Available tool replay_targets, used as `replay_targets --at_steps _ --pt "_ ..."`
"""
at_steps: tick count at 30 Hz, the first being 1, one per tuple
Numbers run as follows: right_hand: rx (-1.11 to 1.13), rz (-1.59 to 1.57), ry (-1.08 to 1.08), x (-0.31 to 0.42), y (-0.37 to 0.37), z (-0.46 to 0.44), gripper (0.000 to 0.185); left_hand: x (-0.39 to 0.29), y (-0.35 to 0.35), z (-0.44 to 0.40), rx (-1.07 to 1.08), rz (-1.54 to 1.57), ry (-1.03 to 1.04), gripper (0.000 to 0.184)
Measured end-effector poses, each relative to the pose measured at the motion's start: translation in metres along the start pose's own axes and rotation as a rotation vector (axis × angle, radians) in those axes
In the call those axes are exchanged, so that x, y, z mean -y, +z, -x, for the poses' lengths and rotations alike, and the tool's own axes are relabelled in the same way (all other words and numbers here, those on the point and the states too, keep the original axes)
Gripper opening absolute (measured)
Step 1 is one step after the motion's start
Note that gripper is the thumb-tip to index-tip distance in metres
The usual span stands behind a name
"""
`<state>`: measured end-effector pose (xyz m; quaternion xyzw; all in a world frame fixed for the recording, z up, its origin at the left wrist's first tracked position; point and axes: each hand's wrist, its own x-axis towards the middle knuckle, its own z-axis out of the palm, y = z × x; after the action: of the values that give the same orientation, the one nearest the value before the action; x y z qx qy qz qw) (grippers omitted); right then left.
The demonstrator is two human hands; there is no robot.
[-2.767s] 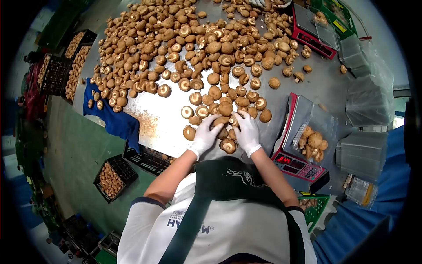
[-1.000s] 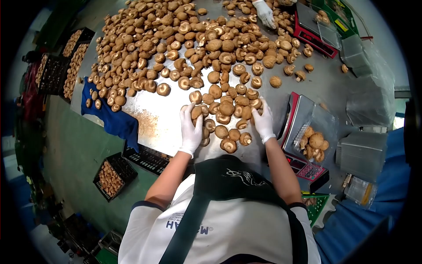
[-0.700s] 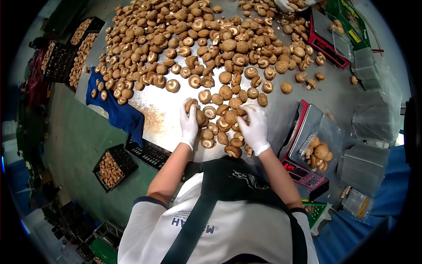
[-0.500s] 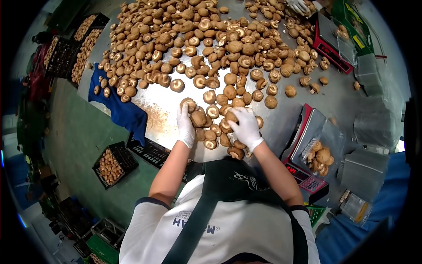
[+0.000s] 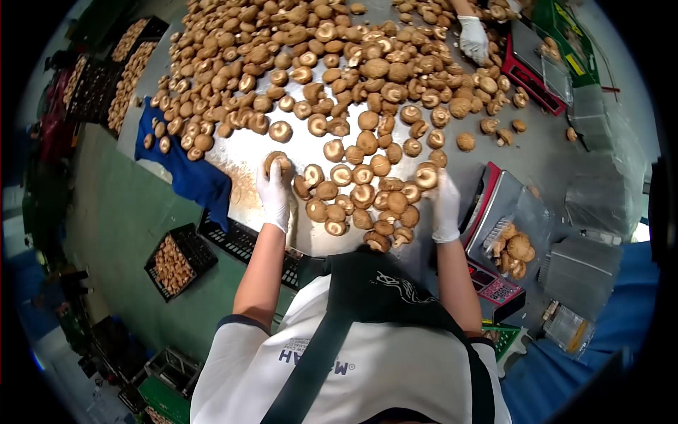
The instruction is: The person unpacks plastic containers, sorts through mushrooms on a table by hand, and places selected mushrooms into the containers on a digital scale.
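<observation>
My left hand [image 5: 272, 196], in a white glove, grips a brown mushroom [image 5: 277, 162] at the left of a loose group of mushrooms [image 5: 363, 196] on the metal table. My right hand [image 5: 446, 206], also gloved, is at the group's right side, with its fingers around a mushroom [image 5: 426, 175] whose pale underside shows. Between my hands the mushrooms lie scattered, some cap up, some with stems up. Beyond them spreads a big mushroom pile [image 5: 261, 56].
At the right a red scale [image 5: 480, 212] bears a clear pack of mushrooms [image 5: 513, 249], beside stacked clear trays [image 5: 583, 272]. Another person's gloved hand [image 5: 473, 39] is over the pile near a second scale [image 5: 533, 67]. A blue cloth [image 5: 185, 166] hangs over the left edge.
My hands have moved apart, left hand leftward and right hand rightward, each with a mushroom. The group between them is more spread out. The other person's hand reaches farther over the pile.
</observation>
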<state>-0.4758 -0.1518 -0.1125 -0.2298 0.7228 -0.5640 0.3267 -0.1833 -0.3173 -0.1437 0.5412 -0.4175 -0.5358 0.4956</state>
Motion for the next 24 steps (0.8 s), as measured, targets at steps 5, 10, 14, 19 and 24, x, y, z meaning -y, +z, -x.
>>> replay_targets --at_steps 5,10,14,19,24 --pt "0.019 0.409 -0.142 -0.039 -0.03 -0.003 0.043 -0.007 -0.023 0.005 0.03 -0.263 0.046 0.029" --pt "0.208 0.393 -0.021 -0.031 -0.034 0.03 0.067 0.004 -0.046 0.027 0.321 -0.764 0.273 0.043" --pt "0.225 0.425 0.145 -0.042 -0.049 0.059 0.094 -0.023 -0.03 0.05 0.415 -1.03 0.535 0.052" --pt "0.387 0.634 -0.212 -0.052 -0.03 0.089 0.114 -0.019 0.004 0.048 0.618 -1.287 0.531 0.051" --pt "0.541 0.571 -0.134 -0.039 0.0 0.096 0.123 -0.005 -0.007 0.048 0.57 -1.006 0.564 0.039"
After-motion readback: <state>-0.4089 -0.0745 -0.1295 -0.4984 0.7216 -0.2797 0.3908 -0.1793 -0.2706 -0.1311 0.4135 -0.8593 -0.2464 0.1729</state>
